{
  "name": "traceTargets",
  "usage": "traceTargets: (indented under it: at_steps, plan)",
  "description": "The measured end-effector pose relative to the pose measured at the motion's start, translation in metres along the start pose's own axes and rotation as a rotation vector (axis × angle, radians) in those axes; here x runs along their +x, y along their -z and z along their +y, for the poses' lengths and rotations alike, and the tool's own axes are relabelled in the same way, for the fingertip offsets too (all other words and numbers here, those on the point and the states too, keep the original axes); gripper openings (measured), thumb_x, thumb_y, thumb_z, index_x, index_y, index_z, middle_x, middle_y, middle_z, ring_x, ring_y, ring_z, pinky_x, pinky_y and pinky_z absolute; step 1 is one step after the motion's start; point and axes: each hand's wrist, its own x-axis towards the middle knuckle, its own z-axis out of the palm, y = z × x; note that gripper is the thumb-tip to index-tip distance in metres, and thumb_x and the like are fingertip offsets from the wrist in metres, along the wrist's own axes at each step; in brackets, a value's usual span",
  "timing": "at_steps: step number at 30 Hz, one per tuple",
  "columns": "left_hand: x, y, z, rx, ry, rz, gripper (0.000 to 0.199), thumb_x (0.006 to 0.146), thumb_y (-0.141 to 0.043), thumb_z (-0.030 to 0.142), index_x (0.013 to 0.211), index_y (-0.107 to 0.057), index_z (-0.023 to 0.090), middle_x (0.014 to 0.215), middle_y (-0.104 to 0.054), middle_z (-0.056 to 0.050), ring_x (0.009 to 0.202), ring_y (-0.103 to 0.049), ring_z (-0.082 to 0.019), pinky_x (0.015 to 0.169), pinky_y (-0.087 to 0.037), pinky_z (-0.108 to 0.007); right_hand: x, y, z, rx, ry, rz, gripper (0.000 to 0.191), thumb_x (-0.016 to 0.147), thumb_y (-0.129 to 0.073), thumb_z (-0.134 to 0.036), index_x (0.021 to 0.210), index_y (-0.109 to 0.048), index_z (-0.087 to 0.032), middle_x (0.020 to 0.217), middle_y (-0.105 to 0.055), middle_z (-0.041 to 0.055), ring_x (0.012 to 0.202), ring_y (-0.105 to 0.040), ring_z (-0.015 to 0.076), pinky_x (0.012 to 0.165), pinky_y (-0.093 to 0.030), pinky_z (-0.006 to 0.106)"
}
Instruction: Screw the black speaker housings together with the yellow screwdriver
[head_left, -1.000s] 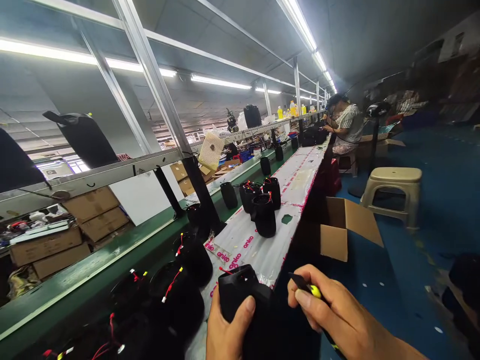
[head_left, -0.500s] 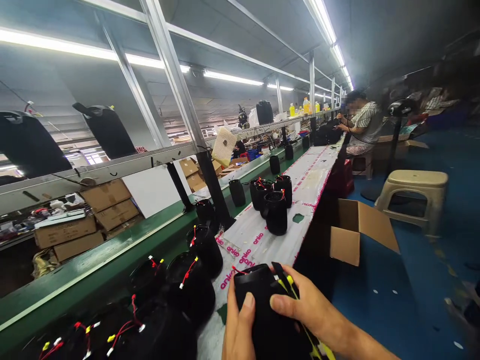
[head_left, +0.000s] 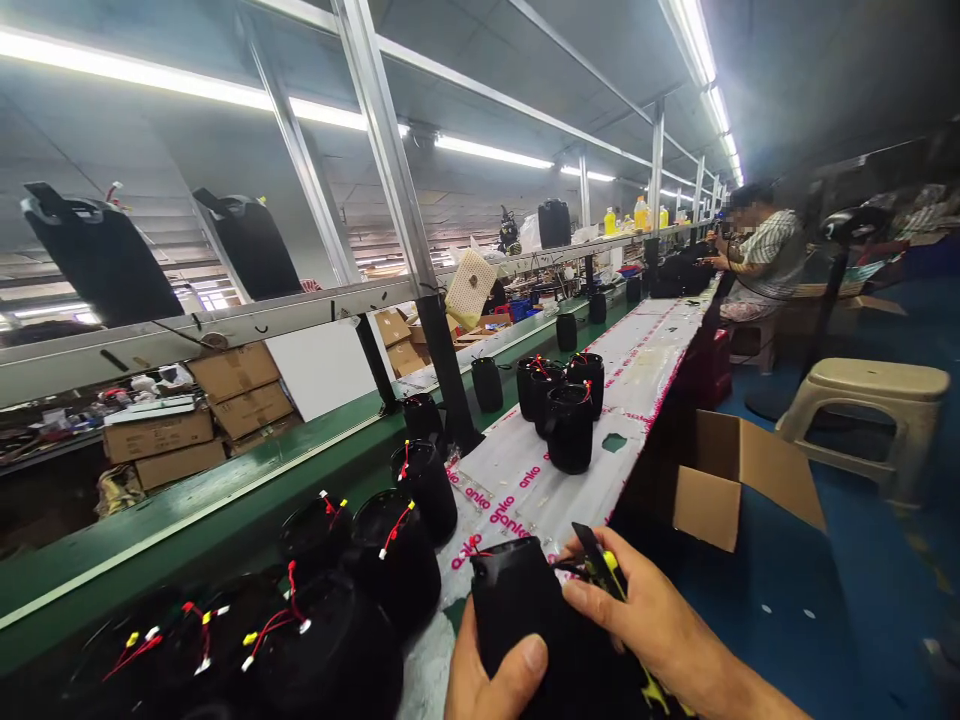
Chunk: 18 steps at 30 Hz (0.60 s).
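Observation:
My left hand [head_left: 499, 670] is wrapped round a black cylindrical housing [head_left: 517, 600], tilted at the bottom centre, with red wires at its open top. My right hand [head_left: 637, 605] grips a black-and-yellow strap-like piece [head_left: 604, 560] beside the housing's rim. Its lower part passes behind the hand, and yellow shows again at the bottom edge. To the left stand several similar black housings [head_left: 397, 570], with red wires and white and yellow connectors at their tops.
The bench covering [head_left: 495, 450] has pink lettering and a hole. More housings [head_left: 570, 430] stand farther along it. A green conveyor [head_left: 247, 510] runs alongside, past a dark post [head_left: 446, 370]. An open carton [head_left: 705, 500], a stool [head_left: 870, 400] and a seated person [head_left: 765, 250] are at right.
My right hand has moved slightly right, drawing the strap-like piece away from the housing's rim. My left thumb has shifted lower on the housing. The surroundings have slid right in view.

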Motion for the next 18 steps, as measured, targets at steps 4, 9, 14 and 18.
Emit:
traceTargets:
  at_steps: [4,9,14,18]
  plan:
    - [0.000,0.008,0.028,0.561,-0.144,0.220,0.084,0.057,-0.082,0.050,0.129,-0.058,0.013,0.113,-0.075,-0.015,0.104,-0.069,-0.037,0.094,-0.050,-0.044,-0.015,0.011,-0.023,-0.299,0.080,0.061,0.032,0.102,-0.045,-0.053,0.117,-0.053,-0.025,0.099,-0.068,0.0021,0.089,-0.065,0.0200,0.080,-0.049,0.032]
    - [-0.002,0.015,0.050,0.878,-0.064,0.186,0.081,0.063,-0.074,0.041,0.137,-0.054,0.017,0.119,-0.073,-0.014,0.113,-0.066,-0.037,0.098,-0.047,-0.044,-0.019,0.000,-0.040,-0.580,0.399,-0.074,0.022,0.107,-0.038,-0.036,0.113,-0.055,-0.026,0.102,-0.069,0.0020,0.091,-0.067,0.0198,0.079,-0.046,0.032]
    - [0.002,0.019,0.056,1.101,0.033,0.131,0.073,0.070,-0.070,0.041,0.138,-0.055,0.020,0.125,-0.072,-0.013,0.120,-0.064,-0.038,0.099,-0.045,-0.046,-0.010,-0.017,-0.030,-0.800,0.434,-0.186,0.019,0.106,-0.039,-0.026,0.099,-0.056,-0.022,0.084,-0.067,-0.0003,0.071,-0.064,0.0180,0.062,-0.038,0.032]
    - [0.011,0.017,0.059,1.150,0.104,0.041,0.066,0.075,-0.067,0.045,0.135,-0.056,0.020,0.122,-0.074,-0.012,0.117,-0.066,-0.036,0.097,-0.046,-0.045,-0.007,-0.022,-0.016,-0.872,0.427,-0.147,0.019,0.106,-0.040,-0.026,0.093,-0.054,-0.022,0.079,-0.066,-0.0013,0.064,-0.062,0.0172,0.057,-0.034,0.033]
